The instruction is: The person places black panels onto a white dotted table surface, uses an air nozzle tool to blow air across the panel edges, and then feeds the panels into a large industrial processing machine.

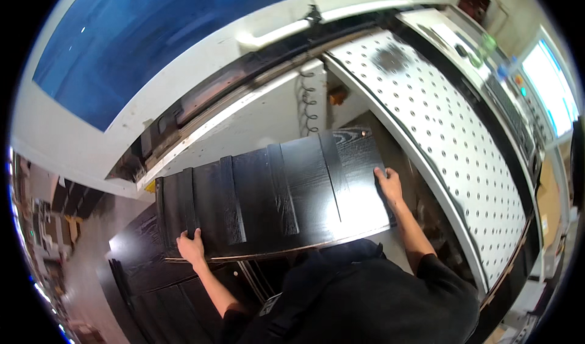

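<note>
A long black wooden panel (256,191) with raised cross strips and visible grain lies tilted in front of me. My left hand (191,246) grips its near long edge toward the left end, fingers over the top face. My right hand (389,184) holds the right short end, its fingertips on the upper face and the rest partly hidden by the edge. Beneath and to the lower left are more black panels (146,252), partly covered by the held one and by my body.
A white table (439,118) dotted with small round studs or holes stands at the right. Ahead is a white machine with a blue window (164,33) and a coiled black cable (309,100). A keyboard (506,106) and lit screen (548,79) sit at the far right.
</note>
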`<state>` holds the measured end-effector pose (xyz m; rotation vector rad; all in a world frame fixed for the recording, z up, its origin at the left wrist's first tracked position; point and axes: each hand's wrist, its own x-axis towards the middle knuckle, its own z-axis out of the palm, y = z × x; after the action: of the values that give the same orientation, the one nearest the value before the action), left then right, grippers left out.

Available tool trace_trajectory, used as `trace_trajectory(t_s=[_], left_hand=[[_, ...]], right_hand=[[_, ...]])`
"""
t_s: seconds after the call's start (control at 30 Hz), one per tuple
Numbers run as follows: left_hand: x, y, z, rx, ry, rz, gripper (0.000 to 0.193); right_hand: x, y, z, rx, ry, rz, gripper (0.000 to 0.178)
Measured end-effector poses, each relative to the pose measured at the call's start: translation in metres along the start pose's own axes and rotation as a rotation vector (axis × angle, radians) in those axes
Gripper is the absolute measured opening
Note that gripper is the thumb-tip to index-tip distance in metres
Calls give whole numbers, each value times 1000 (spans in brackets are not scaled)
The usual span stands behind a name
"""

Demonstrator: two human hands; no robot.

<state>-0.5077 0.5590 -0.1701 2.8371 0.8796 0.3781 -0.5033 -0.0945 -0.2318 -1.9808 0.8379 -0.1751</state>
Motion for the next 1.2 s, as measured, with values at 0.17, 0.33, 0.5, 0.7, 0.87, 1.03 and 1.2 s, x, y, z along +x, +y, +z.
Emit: trace_trajectory(t_s=[0.17,0.33,0.5,0.7,0.87,1.03,1.2], left_hand=[[-21,29,14,-46,20,219,56],[-74,113,9,-115,-82,338,56],[-106,230,24,-230,-133,630,58],[-147,384,50,-384,-289,1003,58],[-217,501,63,-507,-370,1360,55],[-307,600,61,-581,-457,1703,52],[-403,673,35,-700,-561,1961,51]], right_hand=[[-42,33,-86,21,91,67,54],[-108,101,-189,81,273,208,53],[-190,187,-255,181,524,275,48],[-321,214,-271,318,938,399,45],[-431,223,-224,376,1246,497,49],[-502,206,-131,688,1542,672,40],[-499,163,-64,875,1736,737,50]])
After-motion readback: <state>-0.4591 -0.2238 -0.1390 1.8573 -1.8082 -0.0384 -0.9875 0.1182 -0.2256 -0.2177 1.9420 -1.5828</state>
